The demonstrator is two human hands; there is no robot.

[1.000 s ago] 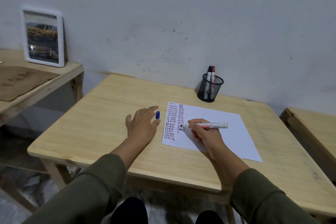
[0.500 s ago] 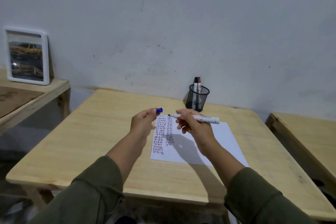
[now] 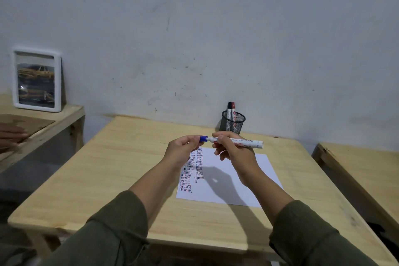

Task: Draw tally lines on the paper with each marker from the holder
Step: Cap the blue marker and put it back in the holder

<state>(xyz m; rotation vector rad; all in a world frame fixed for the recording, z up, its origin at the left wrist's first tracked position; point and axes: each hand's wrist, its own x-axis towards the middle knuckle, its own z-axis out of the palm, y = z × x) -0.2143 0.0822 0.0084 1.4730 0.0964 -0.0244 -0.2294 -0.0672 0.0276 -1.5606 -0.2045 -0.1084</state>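
Both hands are raised above the white paper (image 3: 246,181), which lies on the wooden table (image 3: 121,170) and carries columns of red, blue and dark tally lines on its left part. My right hand (image 3: 233,151) holds a white marker (image 3: 248,143) level, tip pointing left. My left hand (image 3: 183,150) pinches the blue cap (image 3: 203,138), which meets the marker's tip. At the table's back stands a black mesh holder (image 3: 233,122) with two markers (image 3: 231,108) upright in it, one black-capped, one red-capped.
A white framed picture (image 3: 36,80) leans on the wall on a side table (image 3: 64,114) at the left, where another person's hand (image 3: 10,136) rests. A second wooden table (image 3: 367,175) stands at the right. The grey wall is right behind the holder.
My right hand lifted the marker off the paper and my left hand rose with the blue cap. The cap has come together with the marker's tip. The camera tilted upward.
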